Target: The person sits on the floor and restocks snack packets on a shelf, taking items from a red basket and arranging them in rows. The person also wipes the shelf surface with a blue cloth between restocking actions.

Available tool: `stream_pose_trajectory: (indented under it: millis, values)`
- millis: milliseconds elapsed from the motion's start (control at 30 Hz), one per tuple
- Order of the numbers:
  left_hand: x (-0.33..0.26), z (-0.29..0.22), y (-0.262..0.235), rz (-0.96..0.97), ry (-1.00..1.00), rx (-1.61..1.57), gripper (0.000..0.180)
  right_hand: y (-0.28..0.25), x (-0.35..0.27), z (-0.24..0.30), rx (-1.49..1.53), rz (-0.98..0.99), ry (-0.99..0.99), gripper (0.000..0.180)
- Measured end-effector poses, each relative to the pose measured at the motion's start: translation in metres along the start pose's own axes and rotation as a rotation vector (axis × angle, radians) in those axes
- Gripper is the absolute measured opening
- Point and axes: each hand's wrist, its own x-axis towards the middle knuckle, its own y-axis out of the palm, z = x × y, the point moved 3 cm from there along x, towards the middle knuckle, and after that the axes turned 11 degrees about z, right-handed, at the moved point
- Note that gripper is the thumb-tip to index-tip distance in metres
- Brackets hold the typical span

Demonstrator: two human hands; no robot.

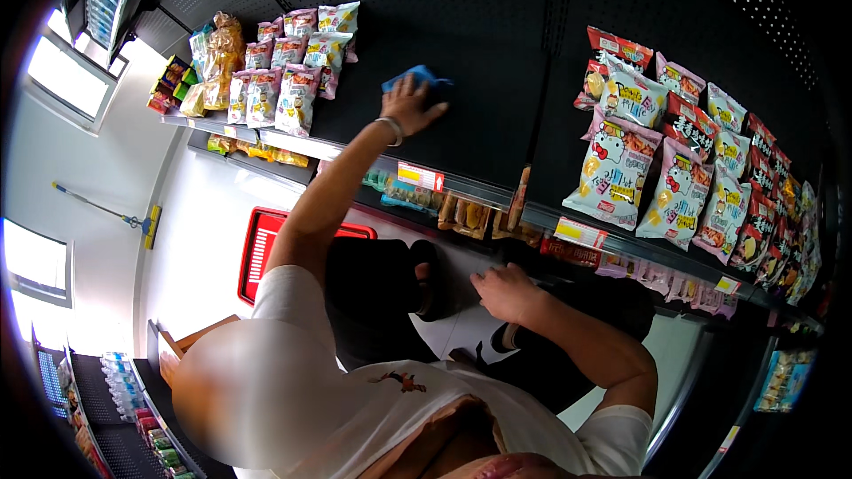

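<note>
1. Fingers (424,89) of the left hand (408,106) lay pressed on a blue cloth (417,78). They pinned it flat against the dark shelf board (479,124) at about 12 o'clock, and the arm reached up at full stretch. That flat grip seemed to suit keeping the whole cloth in contact with the board.
2. At 9 o'clock a mop (115,213) leaned against the pale wall, out of the way of the aisle.
3. At 8 o'clock, bottles (120,381) stood in rows on a low rack.
4. A red basket (262,248) sat on the floor just left of the raised arm, within easy reach of the crouching person.
5. Snack bags (284,62) stood crowded together at 11 o'clock. They had been pushed to the shelf's left end, which left the board around the cloth bare.
6. Price tags (422,177) ran along the shelf's front edge, below the cloth.
7. The right hand (506,293) rested low, near the middle of the view and just under the shelf edge, close to the person's dark-clad knee. Its fingers were bent and close together. I could not tell whether they closed on anything. The hand looked placed to steady the crouch.
8. More snack bags (674,160) filled the shelf from 1 to 3 o'clock, leaning upright in overlapping rows, well apart from the cloth.
</note>
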Motion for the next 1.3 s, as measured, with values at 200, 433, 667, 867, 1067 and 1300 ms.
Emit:
stream_pose_trajectory:
  millis: [200, 433, 667, 867, 1067, 1300]
  values:
    - [-0.011, -0.128, 0.020, 0.046, 0.324, 0.111, 0.092, 0.001, 0.002, -0.005, 0.028, -0.001, 0.011, 0.024]
    - [-0.080, -0.119, 0.028, 0.170, 0.566, 0.195, 0.085, 0.005, -0.010, -0.012, 0.014, 0.008, 0.025, 0.030]
    - [-0.116, 0.022, 0.023, 0.146, 0.194, 0.155, 0.083, -0.001, -0.022, -0.003, 0.004, -0.008, -0.008, 0.032]
    - [-0.088, 0.109, 0.027, -0.005, 0.003, 0.076, 0.091, -0.006, -0.024, 0.009, 0.016, 0.021, -0.042, 0.031]
    - [0.006, 0.108, 0.001, -0.088, -0.117, 0.019, 0.093, -0.006, -0.016, 0.003, -0.018, 0.100, -0.002, 0.035]
    - [0.098, 0.106, -0.017, -0.128, -0.256, -0.026, 0.093, -0.004, -0.021, 0.002, -0.007, -0.062, -0.083, 0.037]
